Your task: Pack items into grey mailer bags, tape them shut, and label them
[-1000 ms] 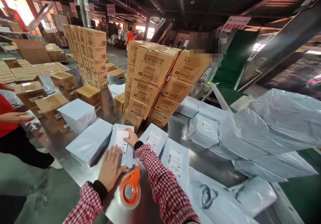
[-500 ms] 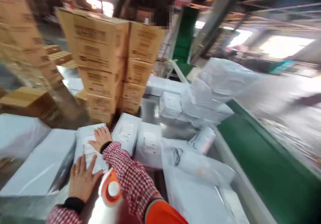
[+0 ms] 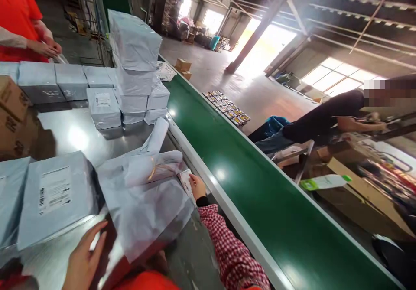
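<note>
My right hand [image 3: 196,187] reaches to the steel table's [image 3: 74,134] right edge, beside the green conveyor belt [image 3: 260,194]. Its fingers are closed on a small white label slip [image 3: 186,180]. My left hand [image 3: 82,259] hovers low over the table with fingers spread and holds nothing. Between my hands lies a loose pile of empty grey plastic mailer bags [image 3: 143,207], with a rolled one [image 3: 152,168] on top. Left of the pile sits a wrapped grey parcel [image 3: 55,194] with a barcode label.
A stack of grey wrapped parcels [image 3: 133,64] stands at the far end of the table, with a cardboard box [image 3: 13,108] at the left. A person in red [image 3: 19,21] stands at the back left. Another person [image 3: 325,116] bends over boxes beyond the belt.
My view has swung right, from the carton stacks to the conveyor. My right hand left the labelled parcel for the slip at the table edge. My left hand lifted off the parcel.
</note>
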A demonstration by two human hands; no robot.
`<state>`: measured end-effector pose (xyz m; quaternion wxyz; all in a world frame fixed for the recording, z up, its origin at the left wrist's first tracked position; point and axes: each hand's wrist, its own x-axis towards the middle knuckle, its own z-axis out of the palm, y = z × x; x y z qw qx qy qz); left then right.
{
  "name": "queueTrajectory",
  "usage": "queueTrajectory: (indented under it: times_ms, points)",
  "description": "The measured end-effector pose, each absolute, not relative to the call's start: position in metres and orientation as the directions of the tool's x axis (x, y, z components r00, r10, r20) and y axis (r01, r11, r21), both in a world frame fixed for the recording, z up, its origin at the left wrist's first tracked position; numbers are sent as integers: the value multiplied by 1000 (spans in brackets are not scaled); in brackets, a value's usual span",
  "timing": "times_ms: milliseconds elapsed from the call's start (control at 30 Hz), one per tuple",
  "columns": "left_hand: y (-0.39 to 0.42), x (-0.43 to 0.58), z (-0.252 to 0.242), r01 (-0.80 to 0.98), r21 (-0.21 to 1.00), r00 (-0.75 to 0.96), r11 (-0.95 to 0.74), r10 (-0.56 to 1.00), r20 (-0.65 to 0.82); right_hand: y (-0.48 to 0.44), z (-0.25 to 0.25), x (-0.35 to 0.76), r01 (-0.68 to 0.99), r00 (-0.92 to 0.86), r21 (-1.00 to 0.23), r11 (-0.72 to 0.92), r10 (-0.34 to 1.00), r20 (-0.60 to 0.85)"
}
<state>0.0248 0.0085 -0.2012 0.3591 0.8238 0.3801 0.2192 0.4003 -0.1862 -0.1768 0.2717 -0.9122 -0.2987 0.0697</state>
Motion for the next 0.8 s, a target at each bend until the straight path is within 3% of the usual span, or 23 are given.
queueTrajectory:
  times_ms: [133,300,633,800]
  points:
    - [-50,154,-202,377,898,719,-225,682,-131,-226,-213,491,511,765,-548,-663,641,-63]
    - [-106,258,-203,376,927,730,-6,618,-292,-206,-246,541,554,627,-579,-598,757,-183]
    - [-133,323,-231,423,875,616,237,632,-469,-221,-235,570,537,484,-719,-442,859,-166]
    - [-137,357,-232,377,886,577,270,680,-453,-227,-222,577,506,450,-769,-391,880,-151]
